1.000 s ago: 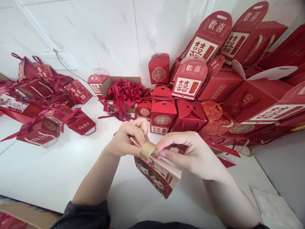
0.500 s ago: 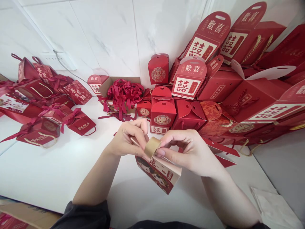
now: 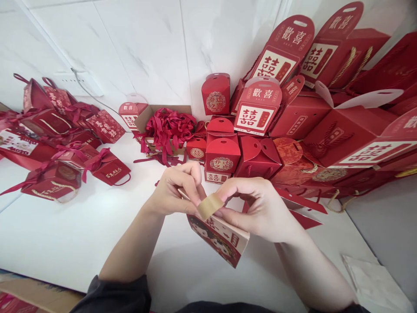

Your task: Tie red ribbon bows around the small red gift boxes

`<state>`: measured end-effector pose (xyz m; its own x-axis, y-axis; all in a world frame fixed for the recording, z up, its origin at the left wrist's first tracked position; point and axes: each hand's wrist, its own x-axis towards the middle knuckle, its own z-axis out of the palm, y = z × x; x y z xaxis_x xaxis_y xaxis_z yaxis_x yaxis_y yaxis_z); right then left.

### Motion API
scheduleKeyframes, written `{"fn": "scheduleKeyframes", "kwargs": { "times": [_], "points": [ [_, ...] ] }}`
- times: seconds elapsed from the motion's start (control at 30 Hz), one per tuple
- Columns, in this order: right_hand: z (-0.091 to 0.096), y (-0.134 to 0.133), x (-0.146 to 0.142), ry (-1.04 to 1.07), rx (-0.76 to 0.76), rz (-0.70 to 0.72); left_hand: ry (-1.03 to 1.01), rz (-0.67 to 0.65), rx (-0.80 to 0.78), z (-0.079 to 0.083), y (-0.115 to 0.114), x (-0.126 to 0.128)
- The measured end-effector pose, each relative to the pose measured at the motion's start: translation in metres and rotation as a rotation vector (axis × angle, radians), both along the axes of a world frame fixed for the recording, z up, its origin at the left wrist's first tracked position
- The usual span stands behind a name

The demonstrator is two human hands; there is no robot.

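A small red and cream gift box [image 3: 216, 243] with cartoon faces printed on its side hangs tilted between my hands, above the white table. A gold ribbon [image 3: 210, 206] curves in a loop at its upper edge. My left hand [image 3: 180, 189] is closed, pinching the box's left upper edge close to the ribbon. The thumb and forefinger of my right hand [image 3: 254, 206] are closed at the ribbon's right end, beside the box's top edge. The fingertips partly hide where the ribbon meets the box.
Red gift boxes [image 3: 224, 150] stack up at the back right. A cardboard box [image 3: 140, 124] of red ribbons stands behind my hands. More ribboned boxes [image 3: 50, 178] crowd the left. A white table [image 3: 107, 221] lies beneath, with a wall [image 3: 156, 48] behind.
The gold ribbon loop has tipped over and flattened to the right, with my right fingers shifting slightly along it. The gift box has moved slightly right. My left hand has hardly moved.
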<state>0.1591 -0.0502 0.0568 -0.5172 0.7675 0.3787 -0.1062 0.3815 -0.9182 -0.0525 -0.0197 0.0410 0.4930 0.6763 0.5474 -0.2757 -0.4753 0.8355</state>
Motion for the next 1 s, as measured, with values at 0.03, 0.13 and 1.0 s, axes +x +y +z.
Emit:
{"fn": "scheduleKeyframes", "kwargs": {
  "times": [0.03, 0.13, 1.0],
  "points": [
    [-0.001, 0.0, -0.001, -0.003, 0.005, 0.004, 0.005, -0.011, -0.005, 0.0, 0.0, 0.0],
    [-0.002, -0.001, -0.003, -0.011, -0.014, -0.003, 0.012, -0.053, -0.023, 0.0, -0.001, -0.001],
    [-0.004, 0.006, -0.001, 0.031, -0.132, -0.04, 0.005, 0.002, -0.014, -0.004, 0.004, -0.003]
  ]
}}
